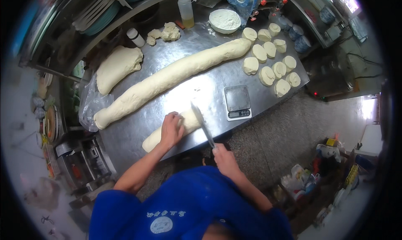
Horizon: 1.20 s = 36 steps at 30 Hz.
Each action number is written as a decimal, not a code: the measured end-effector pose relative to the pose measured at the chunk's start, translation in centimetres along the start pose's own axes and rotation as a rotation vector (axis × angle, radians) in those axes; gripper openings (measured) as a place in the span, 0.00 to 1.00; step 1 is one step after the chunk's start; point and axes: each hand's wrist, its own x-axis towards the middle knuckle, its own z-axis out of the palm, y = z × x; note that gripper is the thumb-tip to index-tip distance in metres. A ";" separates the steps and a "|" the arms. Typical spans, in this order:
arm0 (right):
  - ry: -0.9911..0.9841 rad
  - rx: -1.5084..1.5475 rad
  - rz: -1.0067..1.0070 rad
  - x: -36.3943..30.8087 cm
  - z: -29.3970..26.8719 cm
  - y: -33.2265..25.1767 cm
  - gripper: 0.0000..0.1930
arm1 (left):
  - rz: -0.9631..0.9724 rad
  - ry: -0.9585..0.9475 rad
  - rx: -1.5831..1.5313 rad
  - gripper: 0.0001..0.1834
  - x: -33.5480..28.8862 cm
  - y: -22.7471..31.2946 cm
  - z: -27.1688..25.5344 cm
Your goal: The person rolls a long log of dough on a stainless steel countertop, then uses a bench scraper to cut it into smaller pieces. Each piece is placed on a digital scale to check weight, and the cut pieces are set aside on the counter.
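Observation:
My left hand [172, 129] lies over a short roll of dough [152, 142] near the front edge of the metal table, its fingers bent around the top. In my right hand [226, 159] is the handle of a long-bladed knife [204, 125]. The blade stands at the right end of the short roll; whether it touches the dough is hard to tell. Beyond it, a long log of dough [171, 74] stretches diagonally across the table. Several cut dough pieces [266, 76] are grouped at the right, cut faces showing on many.
A digital scale [238, 99] sits right of the knife. Along the back are a bowl of flour [225, 21], a squeeze bottle [186, 11], a white-capped jar [135, 37] and dough scraps [170, 32]. A large dough slab [118, 68] lies far left beside a plastic bag [89, 108].

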 end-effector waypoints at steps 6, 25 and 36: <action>0.019 -0.264 -0.005 -1.2 4.9 -0.6 0.17 | 0.362 -0.174 0.025 0.18 -0.2 -0.5 -1.0; 0.102 -0.349 0.014 2.0 7.3 -2.0 0.20 | 0.408 -0.220 0.157 0.13 -0.1 -1.1 -0.6; 0.082 -0.367 -0.010 11.8 11.2 3.9 0.22 | 0.417 -0.198 0.005 0.23 0.3 -1.6 0.5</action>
